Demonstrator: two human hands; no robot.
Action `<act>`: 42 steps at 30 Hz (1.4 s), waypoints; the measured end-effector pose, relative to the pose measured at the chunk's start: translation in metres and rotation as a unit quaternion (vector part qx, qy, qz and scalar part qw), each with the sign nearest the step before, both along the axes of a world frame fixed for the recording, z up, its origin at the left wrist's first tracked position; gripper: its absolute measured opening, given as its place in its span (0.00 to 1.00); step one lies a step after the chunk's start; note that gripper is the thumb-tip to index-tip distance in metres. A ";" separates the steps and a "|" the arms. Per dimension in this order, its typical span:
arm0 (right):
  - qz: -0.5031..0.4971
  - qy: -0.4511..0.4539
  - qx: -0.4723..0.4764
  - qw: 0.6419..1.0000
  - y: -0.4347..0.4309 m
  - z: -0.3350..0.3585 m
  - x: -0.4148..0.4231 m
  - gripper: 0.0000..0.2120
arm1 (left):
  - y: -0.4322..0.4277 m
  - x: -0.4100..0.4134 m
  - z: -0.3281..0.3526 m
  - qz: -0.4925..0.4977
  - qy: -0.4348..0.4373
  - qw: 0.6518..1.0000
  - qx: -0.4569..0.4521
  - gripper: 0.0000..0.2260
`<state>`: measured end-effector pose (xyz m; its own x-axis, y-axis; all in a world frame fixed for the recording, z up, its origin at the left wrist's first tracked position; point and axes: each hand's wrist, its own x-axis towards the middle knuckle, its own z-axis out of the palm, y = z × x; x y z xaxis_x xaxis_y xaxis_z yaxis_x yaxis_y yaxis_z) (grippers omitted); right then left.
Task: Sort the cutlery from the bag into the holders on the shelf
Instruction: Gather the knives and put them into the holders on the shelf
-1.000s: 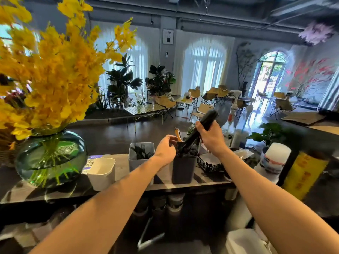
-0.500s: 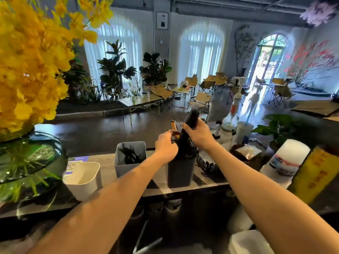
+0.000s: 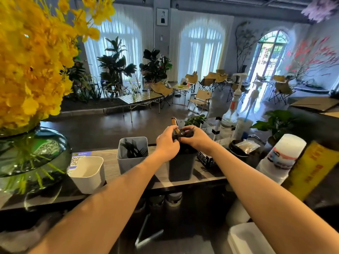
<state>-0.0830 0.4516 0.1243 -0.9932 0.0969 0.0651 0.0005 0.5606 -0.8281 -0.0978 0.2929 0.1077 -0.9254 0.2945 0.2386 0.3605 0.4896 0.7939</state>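
Seating black cutlery (image 3: 185, 133) in the dark holder (image 3: 180, 166), our left hand (image 3: 167, 143) and right hand (image 3: 195, 141) clamp it; next we should probably release.

Three holders stand on the shelf (image 3: 111, 167): white holder (image 3: 86, 174) at eight o'clock, grey holder (image 3: 131, 158) and dark holder (image 3: 181, 166) near centre. Two hands, left hand (image 3: 167, 143) and right hand (image 3: 197, 141), grip one black bundle (image 3: 185, 133). One vase (image 3: 27, 154) sits at nine o'clock, two pump bottles (image 3: 231, 114) (image 3: 243, 125) at two.
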 end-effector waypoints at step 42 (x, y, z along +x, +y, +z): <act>-0.112 -0.111 -0.208 0.965 -0.200 -0.315 0.363 0.15 | -0.221 0.328 -0.287 0.036 -0.333 0.933 0.136 0.22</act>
